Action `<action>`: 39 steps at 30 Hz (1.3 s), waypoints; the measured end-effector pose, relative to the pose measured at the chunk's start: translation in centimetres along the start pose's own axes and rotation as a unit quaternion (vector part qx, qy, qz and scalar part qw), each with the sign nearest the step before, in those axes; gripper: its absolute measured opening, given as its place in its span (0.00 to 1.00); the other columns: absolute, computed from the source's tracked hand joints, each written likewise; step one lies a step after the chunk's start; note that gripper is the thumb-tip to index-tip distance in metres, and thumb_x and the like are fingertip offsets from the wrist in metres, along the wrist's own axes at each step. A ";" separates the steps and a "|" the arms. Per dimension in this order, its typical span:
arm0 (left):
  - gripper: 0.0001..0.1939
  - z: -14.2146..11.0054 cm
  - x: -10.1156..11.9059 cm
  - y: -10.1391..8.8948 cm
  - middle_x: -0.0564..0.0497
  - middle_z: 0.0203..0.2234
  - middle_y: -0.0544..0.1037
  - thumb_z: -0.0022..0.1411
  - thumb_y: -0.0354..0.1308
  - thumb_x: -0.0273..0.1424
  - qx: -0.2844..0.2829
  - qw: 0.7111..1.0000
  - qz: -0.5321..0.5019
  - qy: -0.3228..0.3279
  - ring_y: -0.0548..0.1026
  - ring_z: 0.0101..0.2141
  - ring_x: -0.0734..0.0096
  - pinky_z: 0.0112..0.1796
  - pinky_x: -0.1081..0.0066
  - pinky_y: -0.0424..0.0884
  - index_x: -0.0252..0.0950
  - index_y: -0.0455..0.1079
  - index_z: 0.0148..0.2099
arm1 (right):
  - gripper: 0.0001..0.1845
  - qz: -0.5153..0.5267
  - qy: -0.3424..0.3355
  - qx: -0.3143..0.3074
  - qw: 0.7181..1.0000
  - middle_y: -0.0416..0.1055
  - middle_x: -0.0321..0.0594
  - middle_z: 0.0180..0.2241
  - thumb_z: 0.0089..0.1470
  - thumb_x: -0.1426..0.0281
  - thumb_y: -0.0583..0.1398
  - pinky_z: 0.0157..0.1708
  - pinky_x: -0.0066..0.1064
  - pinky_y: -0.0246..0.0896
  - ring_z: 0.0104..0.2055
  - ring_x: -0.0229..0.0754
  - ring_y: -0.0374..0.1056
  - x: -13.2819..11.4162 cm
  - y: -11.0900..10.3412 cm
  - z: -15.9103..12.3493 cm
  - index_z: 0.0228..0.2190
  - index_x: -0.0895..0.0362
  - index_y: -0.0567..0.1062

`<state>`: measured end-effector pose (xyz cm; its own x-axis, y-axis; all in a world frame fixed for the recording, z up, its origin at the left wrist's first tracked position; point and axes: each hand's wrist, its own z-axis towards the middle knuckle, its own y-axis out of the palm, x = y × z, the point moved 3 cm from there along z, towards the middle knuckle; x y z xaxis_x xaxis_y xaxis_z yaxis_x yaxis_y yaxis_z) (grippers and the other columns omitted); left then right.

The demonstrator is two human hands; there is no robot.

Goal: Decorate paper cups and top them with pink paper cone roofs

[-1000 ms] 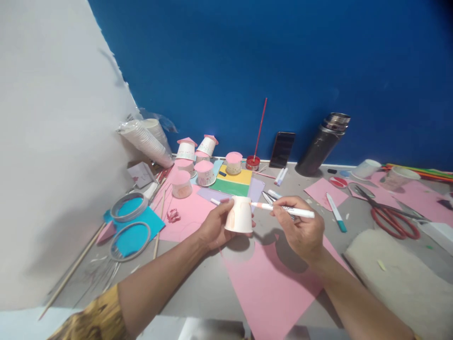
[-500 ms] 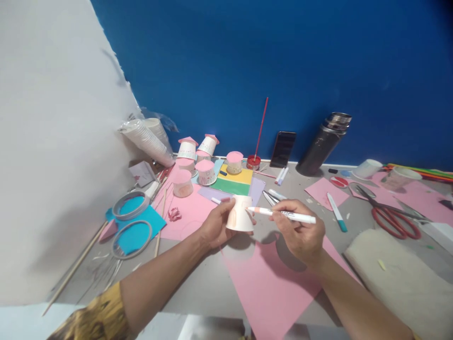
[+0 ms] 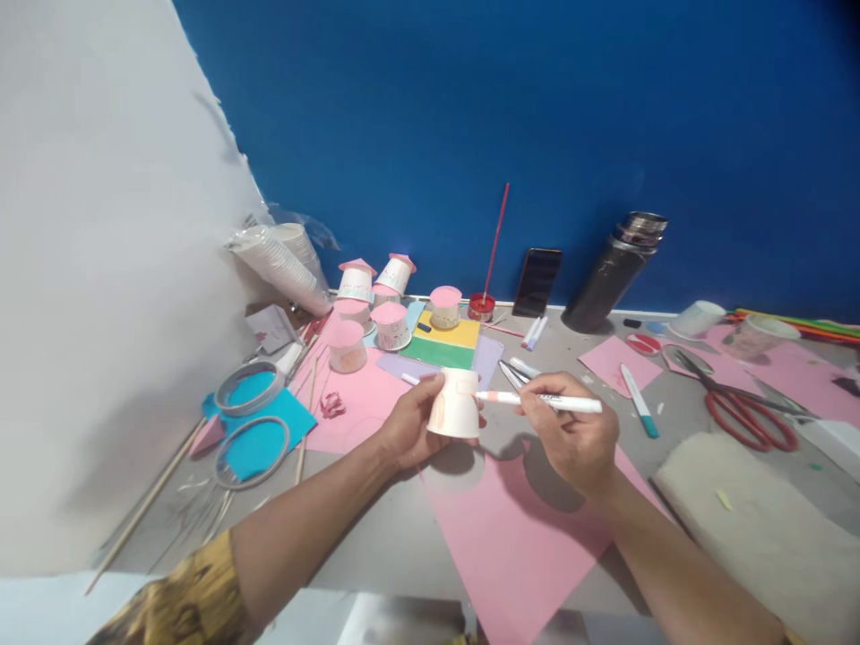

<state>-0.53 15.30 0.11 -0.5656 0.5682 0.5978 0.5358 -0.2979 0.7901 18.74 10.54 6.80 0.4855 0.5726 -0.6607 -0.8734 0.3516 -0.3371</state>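
My left hand (image 3: pixel 413 425) grips a white paper cup (image 3: pixel 454 414), held upside down over the table with its wide rim downward. Pale peach marks show on the cup's side. Between the fingers of my right hand (image 3: pixel 574 439) is a white marker (image 3: pixel 561 404) with a peach end, its tip at the cup's right side. Whether the tip touches the cup I cannot tell. Under both hands lies a large pink paper sheet (image 3: pixel 517 546). Behind the cup are several decorated cups with pink paper tops, one of them a short cup (image 3: pixel 347 348).
Left are grey rings (image 3: pixel 250 454) on blue paper (image 3: pixel 302 421) and wooden sticks (image 3: pixel 138 506). A stack of paper cups (image 3: pixel 282 269) leans on the wall. At the back stand a phone (image 3: pixel 536 282) and a dark flask (image 3: pixel 614 278). Red-handled scissors (image 3: pixel 751 421) and a beige cloth (image 3: pixel 752 520) lie right.
The marker tip has shifted slightly right, towards the cup's edge, and a peach line now runs across the cup's upper side. The cup has turned or tilted a little in my left hand.
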 end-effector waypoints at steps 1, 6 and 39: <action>0.26 0.0 0.0 0.0 0.35 0.40 0.82 0.71 0.54 0.41 -0.004 1.000 -0.002 0.000 0.83 0.38 0.49 0.35 0.57 0.79 0.25 0.69 0.61 | 0.08 0.003 0.008 0.002 1.000 0.75 0.33 0.22 0.61 0.68 0.62 0.21 0.27 0.62 0.20 0.36 0.68 0.1 0.0 0.0 0.29 0.54 0.77; 0.26 0.0 -0.2 0.0 0.35 0.40 0.82 0.71 0.55 0.41 0.005 1.000 0.001 0.001 0.83 0.39 0.48 0.35 0.57 0.79 0.25 0.70 0.60 | 0.07 0.018 0.006 0.019 1.000 0.75 0.33 0.22 0.60 0.67 0.62 0.21 0.27 0.62 0.20 0.36 0.67 -0.1 0.0 0.1 0.30 0.54 0.78; 0.26 -0.1 0.1 0.1 0.40 0.38 0.81 0.71 0.55 0.47 0.033 0.999 0.019 -0.009 0.83 0.38 0.48 0.38 0.50 0.81 0.29 0.71 0.57 | 0.06 0.100 0.070 0.051 0.991 0.77 0.35 0.24 0.62 0.65 0.64 0.22 0.26 0.63 0.21 0.36 0.68 1.0 -0.3 0.4 0.36 0.55 0.79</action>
<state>-0.56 15.22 0.25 -0.5331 0.5718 0.6236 0.5964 -0.2689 0.7563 19.50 11.26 6.50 0.2876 0.5330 -0.7958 -0.9392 0.3196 -0.1253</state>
